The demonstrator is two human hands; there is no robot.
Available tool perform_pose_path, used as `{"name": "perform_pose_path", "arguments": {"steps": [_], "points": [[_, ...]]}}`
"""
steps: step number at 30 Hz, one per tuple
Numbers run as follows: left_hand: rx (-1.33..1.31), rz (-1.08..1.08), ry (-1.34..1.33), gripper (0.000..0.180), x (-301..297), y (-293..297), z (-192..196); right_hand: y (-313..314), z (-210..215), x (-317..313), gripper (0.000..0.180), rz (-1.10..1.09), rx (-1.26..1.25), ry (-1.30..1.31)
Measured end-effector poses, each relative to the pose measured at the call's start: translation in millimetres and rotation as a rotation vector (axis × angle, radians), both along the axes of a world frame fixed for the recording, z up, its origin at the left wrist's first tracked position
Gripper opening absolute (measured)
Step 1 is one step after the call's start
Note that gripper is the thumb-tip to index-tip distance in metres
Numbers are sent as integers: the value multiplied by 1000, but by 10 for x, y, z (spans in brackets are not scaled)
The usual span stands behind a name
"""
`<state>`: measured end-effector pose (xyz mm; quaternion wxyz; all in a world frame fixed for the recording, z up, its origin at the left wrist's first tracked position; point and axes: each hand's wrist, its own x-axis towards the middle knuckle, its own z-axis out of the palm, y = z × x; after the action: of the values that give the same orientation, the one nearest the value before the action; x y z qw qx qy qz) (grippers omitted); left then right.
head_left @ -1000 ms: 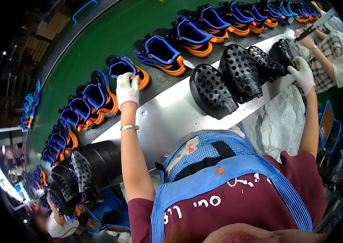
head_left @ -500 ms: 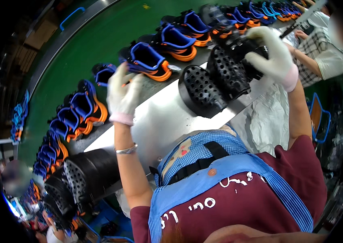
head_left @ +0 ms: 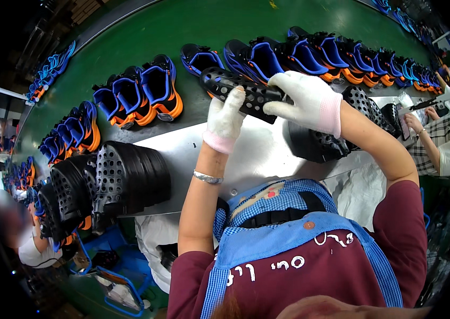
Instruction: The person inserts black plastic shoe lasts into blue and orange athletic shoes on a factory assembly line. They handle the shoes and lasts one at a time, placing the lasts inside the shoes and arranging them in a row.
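Note:
A black shoe insert (head_left: 259, 98), full of round holes, is held between my two gloved hands above the front edge of the belt. My left hand (head_left: 226, 119) is closed on its near side, thumb on the perforated face. At its right end, my right hand (head_left: 307, 103) grips it between thumb and fingers. Just behind the insert stands a blue-and-black shoe (head_left: 265, 61) with an orange sole, in a long row of similar shoes. More inserts (head_left: 318, 143) lie below my right hand, partly hidden by it.
A metal ledge (head_left: 209, 165) runs before me. Stacked black inserts (head_left: 134, 178) sit at its left. Shoes (head_left: 153, 87) line the green belt (head_left: 182, 24). Other people work at the far right and lower left. A blue-framed chair (head_left: 121, 290) stands below left, white sheeting (head_left: 360, 186) near my right.
My right hand has brought an insert leftward from the nested inserts. My left hand, empty before, now grips it too. The view has turned.

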<state>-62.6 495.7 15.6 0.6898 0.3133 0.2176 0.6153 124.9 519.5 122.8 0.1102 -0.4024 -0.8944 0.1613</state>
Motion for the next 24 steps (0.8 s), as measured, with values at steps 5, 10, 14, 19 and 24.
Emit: {"name": "perform_pose_path", "arguments": {"steps": [5,10,14,19,24], "points": [[-26,0,-48,38,-30,66,-57,102,113,-151,35,-8,15,-105],[-113,-80,114,38,-104,75,31,118,173,-110,30,-32,-56,-73],[38,273,985,44,-291,206,-32,436,240,-257,36,-37,-19,-157],[206,464,1383,47,-467,402,-368,1031,83,-662,50,-69,-224,-304],[186,442,1442,40,-427,485,-506,1402,-123,-1135,49,-18,-129,-423]]}}
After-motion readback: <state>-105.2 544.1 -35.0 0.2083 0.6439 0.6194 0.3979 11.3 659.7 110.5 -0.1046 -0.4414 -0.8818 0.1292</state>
